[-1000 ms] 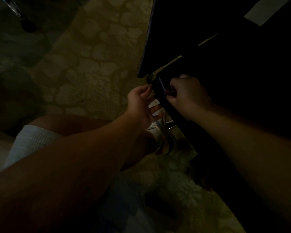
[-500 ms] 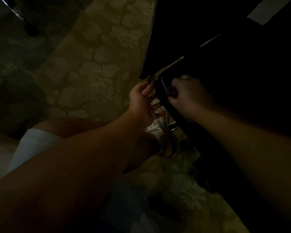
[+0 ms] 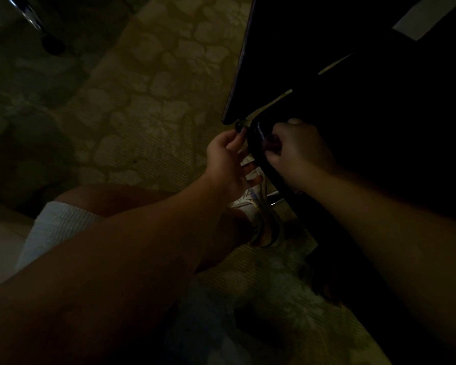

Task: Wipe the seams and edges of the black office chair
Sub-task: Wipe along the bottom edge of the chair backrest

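Head view, very dim, looked down past two bare forearms that reached forward from the bottom of the frame. Nearest the viewer, below the chair's edge, lay a bent bare leg with pale shorts and a white shoe on the floor.

Just beyond the shoe, both hands met at the chair's edge, a narrow glossy black strip that ran down from the lower left corner of the chair. The left hand sat on the left of that edge, thumb and forefinger closed lightly near its top, the other fingers loosely spread; whether it pinched the edge or a small part beside it could not be told. The right hand sat on the right of the edge with fingers curled tightly inward. It probably held a dark cloth against the strip, but the shadow hid any cloth.

The chair filled the right and upper right, a large black mass with two thin pale lines across it, perhaps seams. It looked heavy and stiff in its frame, and the glossy edge seemed smooth, likely slippery under a cloth. The firm edge itself seemed the sensible place to steady it while wiping.

Left of the chair spread a tan rug with a pale cobble-like pattern. Far to the upper left of the chair, a shiny metal leg ended in a dark foot.
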A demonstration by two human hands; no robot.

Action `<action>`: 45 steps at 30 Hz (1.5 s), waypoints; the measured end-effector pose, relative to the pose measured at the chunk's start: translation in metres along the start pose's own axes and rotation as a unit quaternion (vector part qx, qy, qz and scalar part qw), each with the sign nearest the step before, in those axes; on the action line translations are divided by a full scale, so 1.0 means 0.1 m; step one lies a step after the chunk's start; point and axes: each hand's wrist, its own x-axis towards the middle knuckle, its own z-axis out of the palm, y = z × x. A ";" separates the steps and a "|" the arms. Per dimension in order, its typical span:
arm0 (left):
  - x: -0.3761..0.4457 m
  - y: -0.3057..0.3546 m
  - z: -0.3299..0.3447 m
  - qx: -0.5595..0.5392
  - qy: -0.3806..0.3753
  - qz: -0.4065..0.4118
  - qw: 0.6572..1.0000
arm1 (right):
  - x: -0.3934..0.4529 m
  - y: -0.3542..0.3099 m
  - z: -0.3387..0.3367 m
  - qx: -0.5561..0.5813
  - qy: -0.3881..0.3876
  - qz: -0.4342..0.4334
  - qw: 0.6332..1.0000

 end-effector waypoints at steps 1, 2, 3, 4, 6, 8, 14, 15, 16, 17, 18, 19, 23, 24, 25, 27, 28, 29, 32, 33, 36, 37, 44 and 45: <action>-0.01 0.00 -0.01 0.000 -0.003 0.000 1.000 | -0.01 -0.01 0.01 -0.003 -0.011 -0.024 1.000; -0.01 0.00 -0.01 -0.002 -0.005 -0.002 1.000 | -0.01 0.01 0.02 -0.005 -0.009 -0.027 1.000; 0.00 -0.01 -0.02 -0.002 -0.005 -0.004 1.000 | 0.01 0.03 0.00 -0.004 0.002 -0.007 1.000; 0.00 -0.01 -0.02 -0.001 0.000 -0.005 1.000 | 0.02 0.05 -0.01 -0.003 0.020 0.021 1.000; 0.00 -0.01 0.00 -0.004 0.002 -0.008 1.000 | 0.03 0.07 -0.02 -0.011 0.035 0.039 0.999; 0.00 -0.01 -0.01 -0.010 -0.008 -0.011 1.000 | 0.01 0.03 0.00 -0.017 0.011 -0.003 1.000; 0.01 -0.02 -0.01 -0.005 -0.010 -0.004 1.000 | 0.09 0.12 -0.07 -0.007 0.040 0.015 0.999; 0.01 -0.02 0.00 -0.005 -0.015 -0.004 1.000 | 0.08 0.09 -0.06 -0.013 0.025 0.001 1.000; 0.00 -0.01 -0.01 -0.009 -0.020 -0.008 1.000 | 0.07 0.05 -0.04 -0.023 0.007 -0.020 1.000; 0.00 0.00 -0.01 -0.013 -0.024 -0.012 1.000 | 0.06 0.02 -0.02 -0.034 -0.007 -0.037 0.999; 0.00 0.01 -0.01 -0.017 -0.027 -0.014 0.999 | 0.07 0.02 -0.02 -0.036 -0.006 -0.039 0.999; 0.00 0.01 -0.01 -0.018 -0.029 -0.016 0.999 | 0.09 0.03 -0.03 -0.032 0.003 -0.023 0.999; 0.00 0.01 0.01 -0.013 -0.035 -0.016 0.999 | 0.10 0.05 -0.03 -0.023 0.027 0.020 0.999; -0.01 0.01 0.01 -0.012 -0.037 -0.016 0.999 | 0.09 0.01 -0.02 -0.027 0.008 -0.003 1.000; -0.01 0.01 0.00 -0.011 -0.039 -0.015 0.999 | 0.07 -0.01 -0.01 -0.032 -0.006 -0.027 0.999; -0.02 0.01 0.00 -0.006 -0.040 -0.013 0.999 | 0.09 -0.01 -0.02 -0.022 -0.005 -0.030 0.999; -0.03 0.01 0.00 -0.008 -0.038 -0.013 0.999 | 0.11 0.00 -0.03 -0.010 0.005 -0.011 1.000; -0.03 0.00 0.00 -0.009 -0.037 -0.014 0.999 | 0.11 0.02 -0.03 -0.003 0.017 0.009 1.000; -0.04 0.01 0.02 -0.007 -0.040 -0.013 0.999 | 0.09 -0.03 0.00 -0.014 0.000 -0.006 1.000; -0.05 0.02 0.02 -0.005 -0.043 -0.014 0.999 | 0.09 -0.04 0.00 -0.017 -0.008 -0.020 1.000; -0.06 0.04 0.02 -0.005 -0.046 -0.017 0.999 | 0.15 0.03 -0.05 0.002 0.029 0.024 0.999; -0.06 0.04 0.02 -0.006 -0.046 -0.017 0.999 | 0.17 0.06 -0.06 0.009 0.046 0.043 0.998; -0.05 0.02 0.02 0.001 -0.046 -0.013 0.999 | 0.17 0.04 -0.06 0.012 0.020 -0.003 1.000; -0.06 0.02 0.03 0.001 -0.045 -0.014 0.999 | 0.19 0.07 -0.06 0.017 0.036 0.020 0.999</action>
